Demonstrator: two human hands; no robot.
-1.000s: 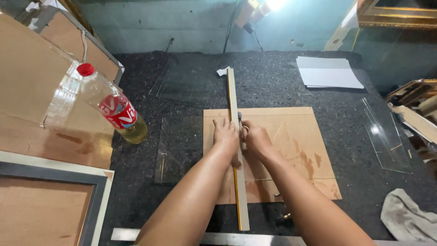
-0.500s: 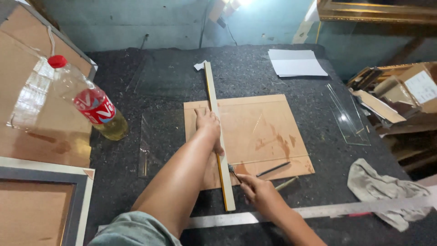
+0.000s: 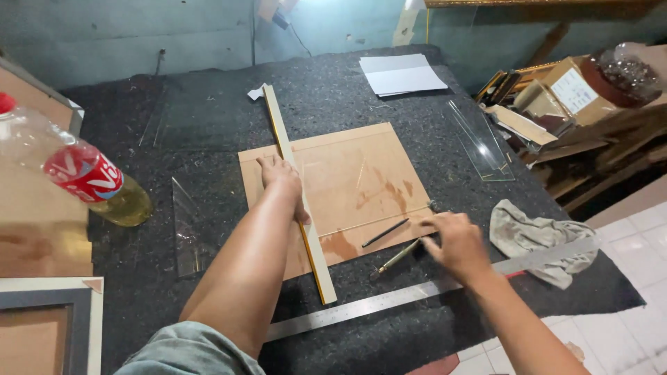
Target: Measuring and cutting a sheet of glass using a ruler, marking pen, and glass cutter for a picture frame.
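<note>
My left hand [image 3: 281, 177] presses flat on a long pale wooden straightedge [image 3: 314, 260] that lies lengthwise across a brown board [image 3: 361, 149]. A clear glass pane [image 3: 347, 187] rests on the board. My right hand [image 3: 451, 243] is low at the board's near right corner, its fingers closed around the handle end of a thin glass cutter [image 3: 394, 261] whose tip rests on the dark table mat. A black pencil [image 3: 385, 232] lies on the board just left of that hand.
A steel ruler [image 3: 375, 305] lies along the near table edge. A capped plastic bottle [image 3: 90, 184] of yellow liquid lies at the left, a grey rag [image 3: 531, 236] at the right. Glass offcuts [image 3: 479, 139] and white sheets [image 3: 403, 73] sit further back; a picture frame [image 3: 48, 326] is at near left.
My right hand has drawn the cutter down along the straightedge and off to the near right of the board. The left hand stays on the straightedge. The view has swung rightward.
</note>
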